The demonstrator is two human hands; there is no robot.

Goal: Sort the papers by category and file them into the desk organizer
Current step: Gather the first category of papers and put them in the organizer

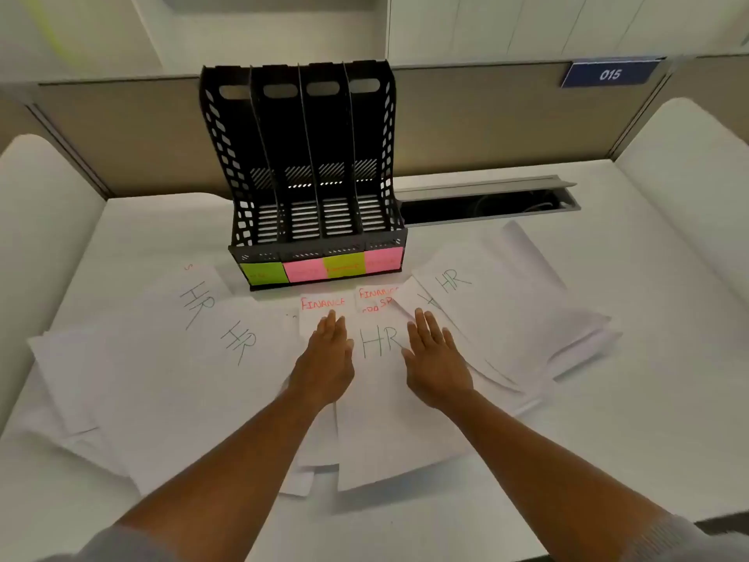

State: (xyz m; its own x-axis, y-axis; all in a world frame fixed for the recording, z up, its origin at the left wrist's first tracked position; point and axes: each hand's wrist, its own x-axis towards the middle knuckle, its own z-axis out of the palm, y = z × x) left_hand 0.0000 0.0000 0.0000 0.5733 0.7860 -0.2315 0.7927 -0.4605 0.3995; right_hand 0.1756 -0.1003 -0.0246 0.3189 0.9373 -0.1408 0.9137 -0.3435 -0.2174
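Taking the black organizer (312, 176) at the back of the worktop (608, 460) as the landmark, the papers (170, 391) fan out in front of it; its four slots are empty, so the filing is judged not yet begun. Front-left of the organizer lie two sheets marked "HR" (193, 308), their long edges running toward the person; straight in front lies a sheet headed "FINANCE" (323, 304) in red, and beside it a second red-headed sheet (377, 296), its lower line too covered to read; below these a sheet marked "HR" (379, 342) sits between the two hands; front-right of the organizer another "HR" sheet (454, 279) tops a tilted stack.

The left hand (326, 358) lies flat, its grip spread open and holding nothing, fingertips touching the lower edge of the "FINANCE" sheet; the right hand (435, 358) is likewise flat and empty, pressed on the papers just beside the middle "HR" sheet; that sheet's long axis points at the organizer, about equally near either hand.

Sticky labels (320, 269) on the organizer's front run green, pink, green, pink; their writing is too blurred to read; a blue plate (610, 75) to the organizer's upper right reads "015".
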